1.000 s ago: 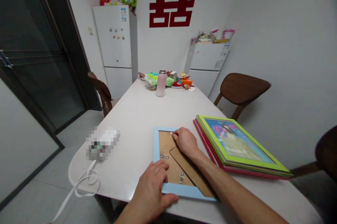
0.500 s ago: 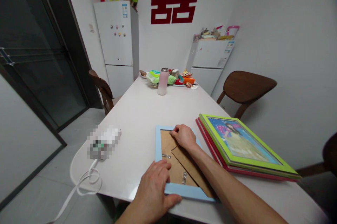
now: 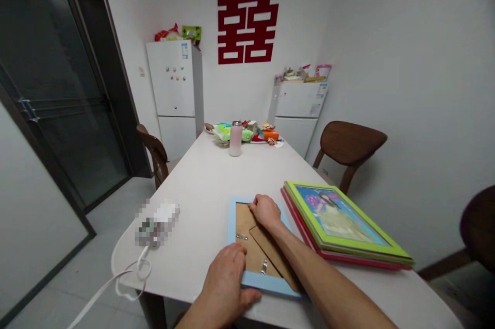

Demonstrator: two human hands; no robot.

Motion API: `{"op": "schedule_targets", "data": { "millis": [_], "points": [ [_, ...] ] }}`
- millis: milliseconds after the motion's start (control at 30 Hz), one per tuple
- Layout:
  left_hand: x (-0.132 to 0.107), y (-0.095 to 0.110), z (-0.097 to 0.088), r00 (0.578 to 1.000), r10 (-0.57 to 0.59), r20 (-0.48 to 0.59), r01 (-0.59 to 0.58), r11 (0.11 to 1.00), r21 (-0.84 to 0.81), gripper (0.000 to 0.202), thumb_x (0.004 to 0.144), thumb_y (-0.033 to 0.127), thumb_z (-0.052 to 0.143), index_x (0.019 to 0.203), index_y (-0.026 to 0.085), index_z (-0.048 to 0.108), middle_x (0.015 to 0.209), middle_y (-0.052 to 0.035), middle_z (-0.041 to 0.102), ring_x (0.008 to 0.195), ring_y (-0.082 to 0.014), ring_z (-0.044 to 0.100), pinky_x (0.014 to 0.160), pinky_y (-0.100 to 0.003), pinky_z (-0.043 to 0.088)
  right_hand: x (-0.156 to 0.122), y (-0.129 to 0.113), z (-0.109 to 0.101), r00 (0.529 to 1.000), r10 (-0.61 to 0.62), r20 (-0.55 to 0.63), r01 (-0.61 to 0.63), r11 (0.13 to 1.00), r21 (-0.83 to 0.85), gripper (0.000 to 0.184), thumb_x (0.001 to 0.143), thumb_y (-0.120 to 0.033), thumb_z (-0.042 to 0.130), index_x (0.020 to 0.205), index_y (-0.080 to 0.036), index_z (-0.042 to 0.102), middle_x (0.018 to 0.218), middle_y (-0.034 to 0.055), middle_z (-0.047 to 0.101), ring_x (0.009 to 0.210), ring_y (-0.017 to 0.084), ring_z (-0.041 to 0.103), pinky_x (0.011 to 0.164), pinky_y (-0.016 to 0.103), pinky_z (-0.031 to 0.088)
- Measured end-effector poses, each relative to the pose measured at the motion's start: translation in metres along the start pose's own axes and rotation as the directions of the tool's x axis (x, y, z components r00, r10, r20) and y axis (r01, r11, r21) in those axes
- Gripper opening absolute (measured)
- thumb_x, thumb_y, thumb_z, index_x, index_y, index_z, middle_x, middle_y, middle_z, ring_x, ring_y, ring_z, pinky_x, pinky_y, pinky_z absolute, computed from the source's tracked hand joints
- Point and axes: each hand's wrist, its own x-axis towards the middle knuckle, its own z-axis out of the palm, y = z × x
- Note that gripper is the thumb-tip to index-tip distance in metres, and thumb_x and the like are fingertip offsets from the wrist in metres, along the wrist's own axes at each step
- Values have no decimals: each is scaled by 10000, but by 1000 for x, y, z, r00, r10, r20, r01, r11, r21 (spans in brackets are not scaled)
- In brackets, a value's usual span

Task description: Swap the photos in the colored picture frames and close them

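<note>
A light-blue picture frame [image 3: 269, 283] lies face down on the white table, its brown backing board [image 3: 243, 219] upward. On the board are a stand flap [image 3: 266, 249] and small metal hangers [image 3: 264, 267]. My left hand [image 3: 226, 277] grips the frame's near left corner, fingers over the left side and thumb by the near edge. With fingers curled, my right hand [image 3: 266, 211] presses at the far edge of the board; whatever its fingertips pinch is hidden. My right forearm covers much of the frame's right side.
Right of the frame lies a stack of picture frames, a green one [image 3: 328, 239] above a red one [image 3: 309, 239]. A pink bottle [image 3: 235, 139] stands farther back, before a pile of packets. A white cable [image 3: 112, 278] hangs off the left edge. Brown chairs [image 3: 350, 141] flank the table.
The camera has tilted up, so the scene sits lower in view. Both hands stay at nearly the same places on the light-blue frame.
</note>
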Motion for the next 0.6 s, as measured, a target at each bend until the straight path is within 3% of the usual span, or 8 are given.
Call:
{"op": "schedule_targets", "data": {
  "millis": [133, 233, 333, 433, 467, 533, 600],
  "points": [
    [1, 3, -3, 1000, -8, 19, 8, 1000, 8, 453, 548, 264, 691, 942, 170, 487, 1100, -64, 493, 1006, -211, 434, 885, -312, 338, -6, 1, -24, 998, -58, -8, 59, 974, 218, 200, 671, -319, 505, 594, -159, 597, 659, 80, 627, 684, 188, 559, 643, 279, 378],
    [2, 1, -16, 1000, -6, -19, 5, 998, -63, 385, 606, 246, 643, 942, 183, 466, 1094, -66, 488, 1006, -207, 427, 859, -311, 344, -20, 12, -50, 996, -58, -61, 78, 909, 410, 233, 671, -365, 501, 732, -170, 612, 803, 64, 635, 774, 178, 552, 716, 271, 384],
    [6, 0, -37, 990, -70, -119, 46, 980, -195, 245, 666, 246, 583, 873, 200, 461, 1022, -61, 517, 911, -206, 474, 780, -319, 372, -47, 26, -65, 991, 65, -119, 16, 817, 577, 393, 731, -430, 390, 960, -152, 547, 963, 95, 597, 829, 179, 551, 702, 286, 417],
    [10, 9, -47, 963, -156, -218, 45, 896, -442, 134, 726, 311, 518, 719, 201, 441, 976, -52, 540, 874, -208, 496, 759, -313, 371, -84, 22, -59, 980, 196, -32, -105, 644, 758, 443, 769, -455, 316, 1008, -133, 507, 913, 115, 611, 745, 168, 586, 621, 290, 452],
    [12, 15, -46, 957, -178, -227, 27, 838, -545, 161, 744, 347, 492, 706, 199, 441, 963, -48, 548, 872, -208, 501, 754, -306, 374, -95, 16, -53, 963, 215, 165, -241, 407, 881, 408, 739, -449, 406, 983, -140, 514, 876, 107, 623, 724, 168, 592, 614, 293, 452],
    [15, 30, -36, 959, -196, -203, -14, 685, -728, 214, 770, 406, 444, 766, 194, 471, 929, -42, 566, 860, -201, 512, 742, -291, 385, -110, -1, -42, 882, 101, 460, -465, 25, 885, 362, 697, -438, 505, 914, -150, 531, 737, 79, 639, 634, 164, 593, 559, 293, 447],
    [20, 46, -23, 971, -176, -163, -44, 535, -844, 255, 779, 423, 430, 859, 188, 489, 903, -42, 578, 855, -193, 521, 735, -283, 397, -115, -14, -38, 894, 16, 447, -433, -224, 873, 283, 684, -392, 546, 839, -155, 556, 698, 54, 640, 639, 162, 591, 560, 286, 451]
  ]
}}
